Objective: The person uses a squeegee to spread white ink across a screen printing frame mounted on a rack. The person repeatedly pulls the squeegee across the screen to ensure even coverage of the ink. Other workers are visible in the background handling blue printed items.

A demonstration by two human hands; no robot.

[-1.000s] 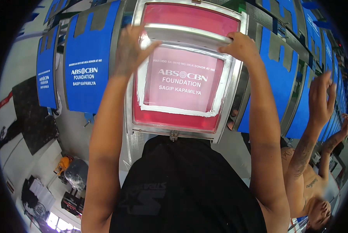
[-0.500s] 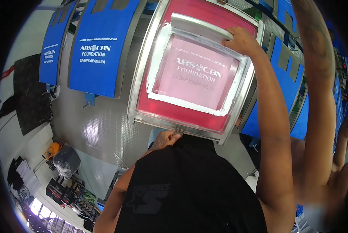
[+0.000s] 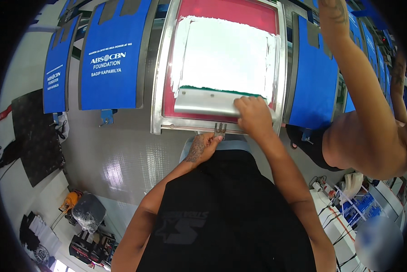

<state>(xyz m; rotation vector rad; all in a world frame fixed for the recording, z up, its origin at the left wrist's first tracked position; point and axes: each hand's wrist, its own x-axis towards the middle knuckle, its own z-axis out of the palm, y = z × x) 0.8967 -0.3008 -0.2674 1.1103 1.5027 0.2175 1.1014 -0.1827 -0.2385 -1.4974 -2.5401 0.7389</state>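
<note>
A metal screen-printing frame [image 3: 281, 68] with red mesh [image 3: 226, 12] sits in front of me. A smooth sheet of white ink [image 3: 224, 54] covers its middle. My right hand [image 3: 253, 113] is closed on a wide metal squeegee [image 3: 199, 102] along the white layer's lower edge. At the frame's front, my left hand [image 3: 204, 146], tattooed on its back, is closed on a small metal clamp [image 3: 220, 130], its fingertips partly hidden.
Blue printed fabric pieces [image 3: 112, 86] [image 3: 310, 99] lie on boards either side of the frame. A co-worker's raised arm [image 3: 362, 77] is close at my right. Dark bundles [image 3: 88, 213] and a cluttered white table [image 3: 330, 217] are lower down, over grey flooring [image 3: 122, 149].
The squeegee has come from the far end toward me, leaving white ink over the formerly pink printed area. My left hand has left the squeegee for the front clamp. The co-worker's arm has shifted.
</note>
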